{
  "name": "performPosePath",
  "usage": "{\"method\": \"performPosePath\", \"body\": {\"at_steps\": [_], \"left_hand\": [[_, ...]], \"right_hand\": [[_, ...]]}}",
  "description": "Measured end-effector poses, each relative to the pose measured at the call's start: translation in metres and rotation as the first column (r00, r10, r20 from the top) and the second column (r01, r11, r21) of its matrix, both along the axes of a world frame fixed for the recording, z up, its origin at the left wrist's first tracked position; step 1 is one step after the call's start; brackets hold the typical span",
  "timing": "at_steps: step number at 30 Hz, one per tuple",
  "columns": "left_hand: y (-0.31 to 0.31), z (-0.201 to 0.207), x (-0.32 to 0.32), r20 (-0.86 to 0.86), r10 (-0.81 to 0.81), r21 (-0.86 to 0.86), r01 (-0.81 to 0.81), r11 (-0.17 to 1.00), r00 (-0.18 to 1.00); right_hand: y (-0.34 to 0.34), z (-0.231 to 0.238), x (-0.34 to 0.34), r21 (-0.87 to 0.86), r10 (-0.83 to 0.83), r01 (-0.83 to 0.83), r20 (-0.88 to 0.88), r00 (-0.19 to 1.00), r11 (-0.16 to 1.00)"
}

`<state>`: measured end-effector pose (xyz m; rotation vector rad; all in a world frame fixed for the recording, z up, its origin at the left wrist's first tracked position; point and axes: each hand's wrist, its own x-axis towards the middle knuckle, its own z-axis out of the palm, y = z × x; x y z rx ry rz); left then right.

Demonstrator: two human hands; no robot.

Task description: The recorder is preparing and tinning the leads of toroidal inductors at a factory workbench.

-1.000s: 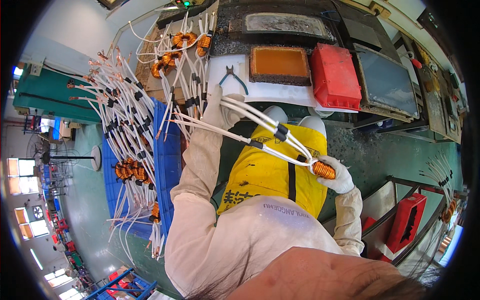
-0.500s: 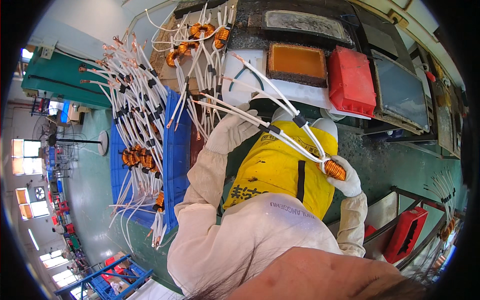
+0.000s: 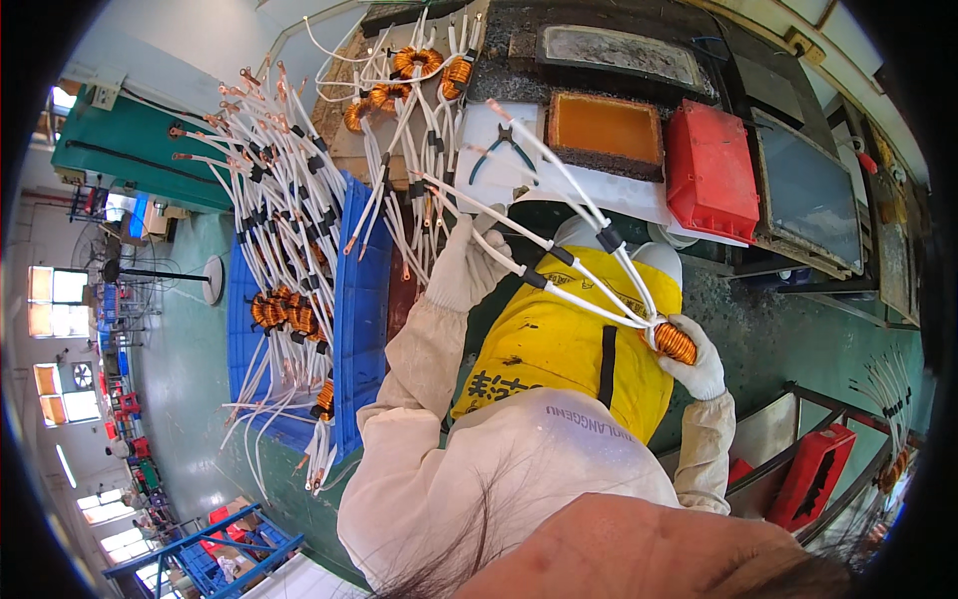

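Observation:
My gloved right hand (image 3: pixel 701 365) is closed around a copper-wound ring coil (image 3: pixel 676 342) above my yellow apron (image 3: pixel 559 334). Several white insulated leads (image 3: pixel 633 277) with black sleeves fan out from the coil toward the upper left, ending in bare copper-coloured tips. Near the blue crate, my gloved left hand (image 3: pixel 465 268) pinches one lower lead (image 3: pixel 507 260) close to its far end. Its fingertips are partly hidden behind that lead. The other leads spread above it, free of the left hand.
A blue crate (image 3: pixel 361 309) at the left holds many similar coils with leads. More coils (image 3: pixel 416 64) lie on a board at the back. Cutting pliers (image 3: pixel 505 148), an amber-filled tray (image 3: pixel 605 133) and a red bin (image 3: pixel 711 170) are on the bench. A metal-framed rack (image 3: pixel 798 399) stands right.
The lead in my left hand has separated from its neighbour, so the leads fan wider. My right hand keeps its hold on the coil. The whole view has shifted slightly.

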<state>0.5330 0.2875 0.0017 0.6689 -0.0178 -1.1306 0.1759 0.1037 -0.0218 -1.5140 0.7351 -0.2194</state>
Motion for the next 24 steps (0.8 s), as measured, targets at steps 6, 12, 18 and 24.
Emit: {"method": "performPosePath", "body": {"at_steps": [6, 12, 18, 24], "left_hand": [[-0.017, 0.010, -0.005, 0.103, 0.049, 0.053, -0.054, 0.997, 0.993], [-0.037, 0.033, -0.023, 0.190, 0.166, 0.042, -0.177, 0.983, 0.968], [-0.036, -0.010, -0.012, -0.409, -0.453, -0.664, 0.081, 0.743, 0.792], [-0.074, 0.005, -0.014, 0.735, -0.094, 0.138, -0.013, 0.990, 0.671]], "right_hand": [[0.001, 0.004, 0.003, 0.019, -0.009, 0.009, 0.013, 1.000, 1.000], [-0.002, -0.005, -0.002, 0.030, -0.031, 0.030, 0.037, 0.999, 0.999], [0.001, -0.009, -0.014, 0.023, -0.027, 0.026, 0.060, 0.998, 0.999], [0.000, -0.016, -0.018, 0.043, -0.017, 0.013, 0.080, 0.997, 0.999]]}}
